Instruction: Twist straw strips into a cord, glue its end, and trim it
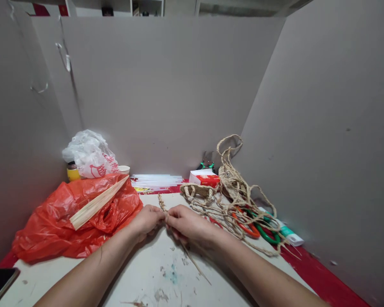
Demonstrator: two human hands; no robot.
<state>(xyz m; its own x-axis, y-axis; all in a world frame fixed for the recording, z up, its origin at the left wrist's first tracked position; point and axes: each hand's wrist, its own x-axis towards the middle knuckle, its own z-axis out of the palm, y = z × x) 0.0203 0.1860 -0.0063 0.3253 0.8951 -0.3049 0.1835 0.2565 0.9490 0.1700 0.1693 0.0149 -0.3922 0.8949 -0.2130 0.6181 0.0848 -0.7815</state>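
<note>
Close together at the middle of the white board [141, 277], my left hand [149, 219] and my right hand [185, 221] both pinch a short braided straw cord [161, 202]. Its plaited end sticks up past my fingertips, away from me. Loose straw strands [195, 264] trail from under my right hand toward the lower right. My fingers hide the part of the cord between them. To the left, a flat dry husk strip [97, 204] lies on a crumpled red plastic bag [60, 217], near my left hand.
Right of my hands lies a tangle of braided straw rope [233, 187] over orange-handled scissors [248, 228] and green handles [269, 234]. Behind are a red-and-white box [205, 178], green pliers [206, 165] and clear sticks [156, 181]. A phone [0, 283] lies lower left; grey partitions [160, 85] enclose the table.
</note>
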